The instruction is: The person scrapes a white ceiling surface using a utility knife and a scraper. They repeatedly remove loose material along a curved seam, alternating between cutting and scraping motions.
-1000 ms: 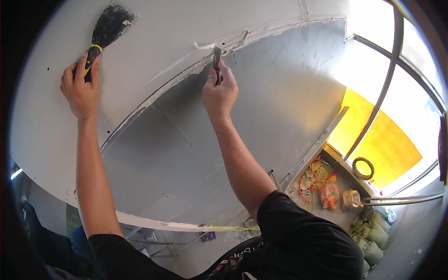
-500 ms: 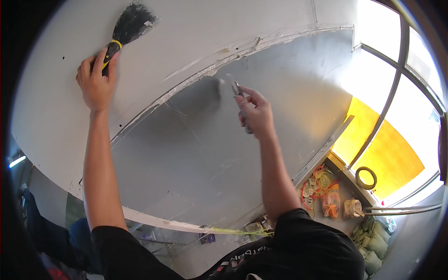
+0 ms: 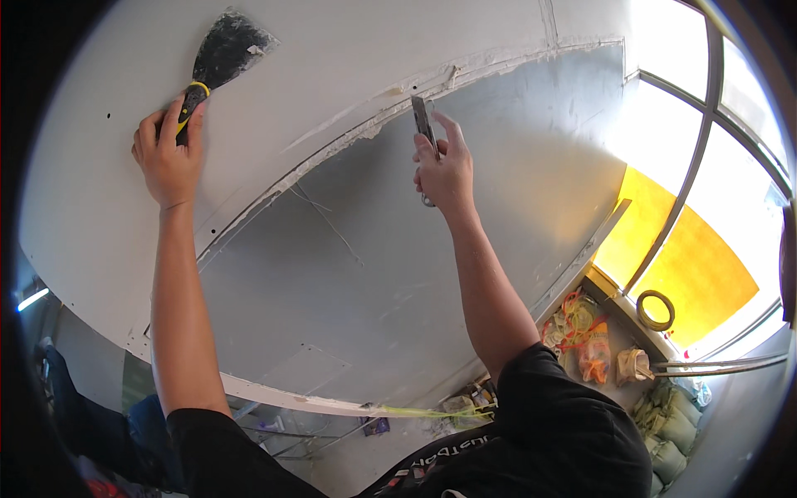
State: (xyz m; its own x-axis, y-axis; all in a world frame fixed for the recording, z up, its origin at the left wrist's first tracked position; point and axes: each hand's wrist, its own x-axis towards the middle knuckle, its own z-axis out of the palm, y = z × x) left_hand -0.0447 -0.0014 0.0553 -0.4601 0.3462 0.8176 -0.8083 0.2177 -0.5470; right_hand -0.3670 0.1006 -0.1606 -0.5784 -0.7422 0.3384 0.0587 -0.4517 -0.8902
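Note:
My left hand (image 3: 170,166) is closed round the black and yellow handle of a putty knife (image 3: 228,50), whose wide dark blade is smeared with white filler and lies against the white board (image 3: 91,174). My right hand (image 3: 449,173) grips a grey metal utility knife (image 3: 424,124), its front end pointing up by the ragged seam (image 3: 365,133) with white filler along it. My right index finger is raised beside the knife. Whether the blade touches the seam I cannot tell. Beyond the seam lies a smooth grey panel (image 3: 398,274).
A tall framed window (image 3: 710,124) with a yellow sheet (image 3: 697,257) stands to the right. Below it are a roll of tape (image 3: 655,310), an orange bag (image 3: 594,357), tangled cord and green sacks (image 3: 668,423). Another person's dark-clothed legs (image 3: 83,407) show at lower left.
My right hand has moved up and slightly left with the utility knife, bringing its tip closer to the seam. The left hand and putty knife have hardly shifted.

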